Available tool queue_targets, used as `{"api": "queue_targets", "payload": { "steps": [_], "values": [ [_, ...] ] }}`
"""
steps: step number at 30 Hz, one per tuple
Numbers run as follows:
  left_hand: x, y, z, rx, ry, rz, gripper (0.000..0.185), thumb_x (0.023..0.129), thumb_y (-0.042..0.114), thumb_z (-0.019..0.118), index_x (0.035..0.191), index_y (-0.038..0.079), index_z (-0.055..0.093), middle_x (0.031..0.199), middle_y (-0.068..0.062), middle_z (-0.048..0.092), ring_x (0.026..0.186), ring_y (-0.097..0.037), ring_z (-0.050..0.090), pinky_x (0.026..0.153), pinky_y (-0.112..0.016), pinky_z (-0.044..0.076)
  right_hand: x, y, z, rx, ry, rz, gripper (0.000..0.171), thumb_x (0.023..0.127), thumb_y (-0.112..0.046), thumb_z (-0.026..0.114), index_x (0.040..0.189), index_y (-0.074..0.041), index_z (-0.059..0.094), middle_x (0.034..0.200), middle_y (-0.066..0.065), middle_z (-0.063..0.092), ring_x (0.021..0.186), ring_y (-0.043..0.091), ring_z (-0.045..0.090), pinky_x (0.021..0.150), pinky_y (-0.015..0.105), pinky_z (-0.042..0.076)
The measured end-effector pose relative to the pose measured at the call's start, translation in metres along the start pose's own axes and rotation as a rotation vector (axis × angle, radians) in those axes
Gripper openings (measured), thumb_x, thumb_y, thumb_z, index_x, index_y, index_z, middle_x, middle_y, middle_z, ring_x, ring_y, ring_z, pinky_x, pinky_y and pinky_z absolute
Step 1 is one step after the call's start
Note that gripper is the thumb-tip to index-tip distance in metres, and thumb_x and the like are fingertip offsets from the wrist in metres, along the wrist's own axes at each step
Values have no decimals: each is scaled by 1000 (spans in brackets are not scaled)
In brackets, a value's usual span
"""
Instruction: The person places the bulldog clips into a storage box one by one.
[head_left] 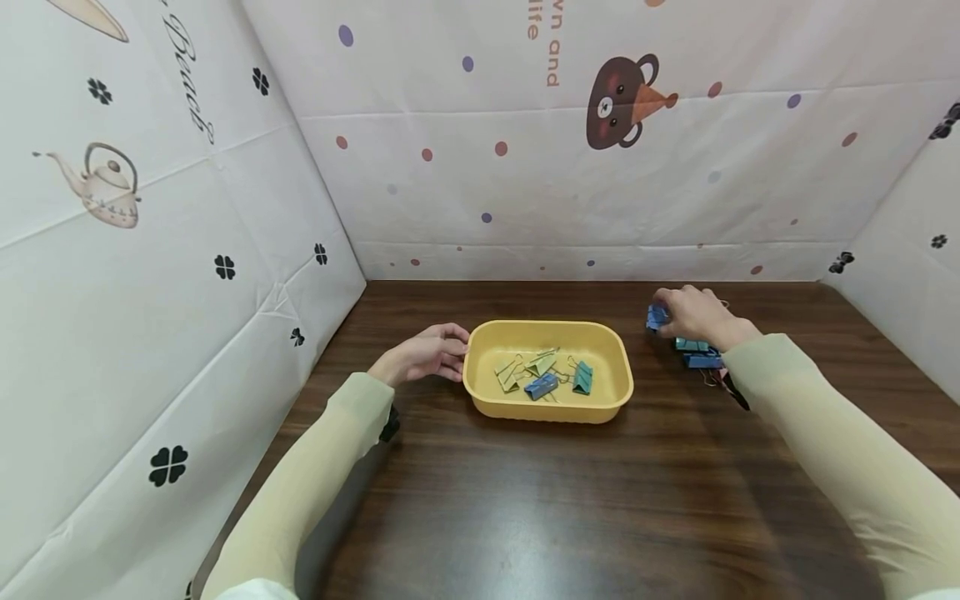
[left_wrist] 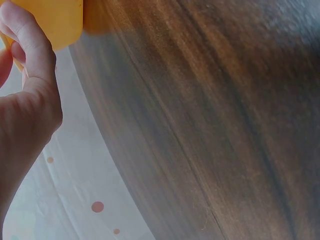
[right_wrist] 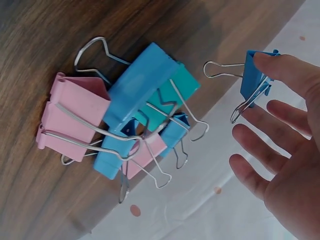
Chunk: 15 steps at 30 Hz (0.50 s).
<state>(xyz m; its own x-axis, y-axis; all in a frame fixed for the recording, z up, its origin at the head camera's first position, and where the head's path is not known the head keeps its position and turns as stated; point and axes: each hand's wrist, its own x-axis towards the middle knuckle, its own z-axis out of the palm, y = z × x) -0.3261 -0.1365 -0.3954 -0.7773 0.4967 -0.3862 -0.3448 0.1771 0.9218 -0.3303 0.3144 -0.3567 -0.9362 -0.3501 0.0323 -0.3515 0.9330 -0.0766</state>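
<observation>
Blue binder clip [right_wrist: 255, 75] upright, beside clip pile [right_wrist: 125, 125].
</observation>
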Motion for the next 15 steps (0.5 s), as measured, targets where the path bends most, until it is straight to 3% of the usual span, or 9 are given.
{"api": "queue_targets", "payload": {
  "steps": [15],
  "values": [
    [1, 0, 1, 14, 3, 1, 32, 99, 8, 50, 129, 3, 37, 89, -9, 58, 67, -18, 62, 63, -32, 58, 4, -13, -18, 41, 65, -27, 53, 80, -20, 75, 123, 4, 57, 109, 22, 66, 94, 35, 64, 81, 55, 50]
  ]
}}
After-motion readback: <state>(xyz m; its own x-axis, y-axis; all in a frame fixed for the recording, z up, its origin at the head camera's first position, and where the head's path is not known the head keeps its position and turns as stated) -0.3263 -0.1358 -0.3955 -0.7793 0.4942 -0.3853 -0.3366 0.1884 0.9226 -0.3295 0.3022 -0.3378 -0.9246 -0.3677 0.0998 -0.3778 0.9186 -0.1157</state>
